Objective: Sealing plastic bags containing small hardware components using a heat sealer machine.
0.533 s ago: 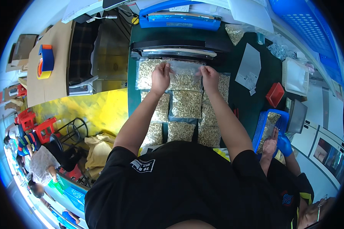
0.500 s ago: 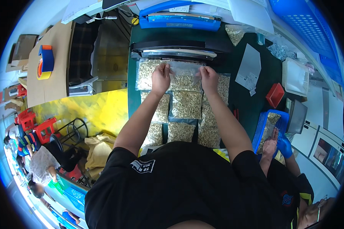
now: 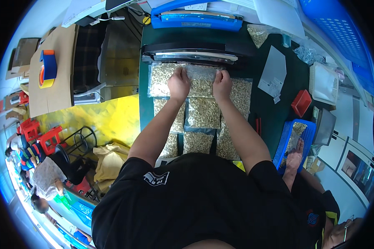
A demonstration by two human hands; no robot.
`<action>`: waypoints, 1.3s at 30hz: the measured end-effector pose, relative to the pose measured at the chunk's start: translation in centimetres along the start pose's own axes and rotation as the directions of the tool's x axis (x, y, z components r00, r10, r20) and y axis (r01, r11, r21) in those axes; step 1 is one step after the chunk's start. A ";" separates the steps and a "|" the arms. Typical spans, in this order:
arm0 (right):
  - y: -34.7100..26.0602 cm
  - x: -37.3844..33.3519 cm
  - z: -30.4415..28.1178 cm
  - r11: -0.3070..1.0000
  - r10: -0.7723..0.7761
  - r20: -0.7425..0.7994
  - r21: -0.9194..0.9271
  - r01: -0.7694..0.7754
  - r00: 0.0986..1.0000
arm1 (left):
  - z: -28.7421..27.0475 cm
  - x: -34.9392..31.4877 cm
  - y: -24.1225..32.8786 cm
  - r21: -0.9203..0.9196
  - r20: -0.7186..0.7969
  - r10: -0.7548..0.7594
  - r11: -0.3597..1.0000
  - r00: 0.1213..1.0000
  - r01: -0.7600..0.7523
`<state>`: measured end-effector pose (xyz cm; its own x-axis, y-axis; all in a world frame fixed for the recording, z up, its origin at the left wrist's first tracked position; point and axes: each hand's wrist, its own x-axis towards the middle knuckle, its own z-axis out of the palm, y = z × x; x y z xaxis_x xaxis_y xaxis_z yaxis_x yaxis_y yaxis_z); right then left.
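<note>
My left hand (image 3: 179, 86) and my right hand (image 3: 222, 87) pinch the top corners of a clear plastic bag (image 3: 200, 86) filled with pale, chopped dry bits. Its upper edge lies close against the front of a long black bag sealer (image 3: 191, 54). To the left of the held bag rests another filled bag (image 3: 158, 81), and one more (image 3: 241, 97) lies to the right, partly behind my right wrist. Nearer to me, a filled bag (image 3: 202, 113) and another below it (image 3: 198, 142) lie flat between my forearms.
A blue sealer (image 3: 197, 21) stands behind the black one. At right are a white sheet (image 3: 273, 72), a red tray (image 3: 301, 103), a white basket (image 3: 323, 85) and a co-worker's hand (image 3: 295, 155) over a blue basket (image 3: 287, 135). A cardboard box (image 3: 56, 93) with tape stands left.
My hands have come slightly closer together while keeping hold of the bag. The co-worker's blue-gloved hand has left the blue basket and is out of sight.
</note>
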<state>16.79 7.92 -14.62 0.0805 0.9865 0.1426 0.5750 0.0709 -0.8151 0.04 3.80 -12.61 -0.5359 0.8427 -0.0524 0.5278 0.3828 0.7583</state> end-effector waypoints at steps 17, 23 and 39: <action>-0.5 1.0 -1.4 0.967 0.128 0.101 0.208 -0.147 0.987 | -0.3 1.1 -0.6 -0.130 0.018 0.005 0.992 1.000 -0.003; -0.1 4.0 -2.6 0.924 -0.382 -0.155 -0.058 0.377 0.911 | -0.6 3.2 1.2 -0.137 0.024 0.078 0.988 0.997 -0.074; -1.0 8.5 -1.2 0.775 -0.591 -0.165 -0.386 0.500 0.789 | 0.6 5.9 4.1 0.306 -0.106 -0.098 0.944 0.990 0.126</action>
<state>17.82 16.04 -11.93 -0.1421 0.7124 0.6872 0.7999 0.4916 -0.3441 -0.55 10.53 -10.14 -0.6519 0.7562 -0.0568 0.6322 0.5833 0.5099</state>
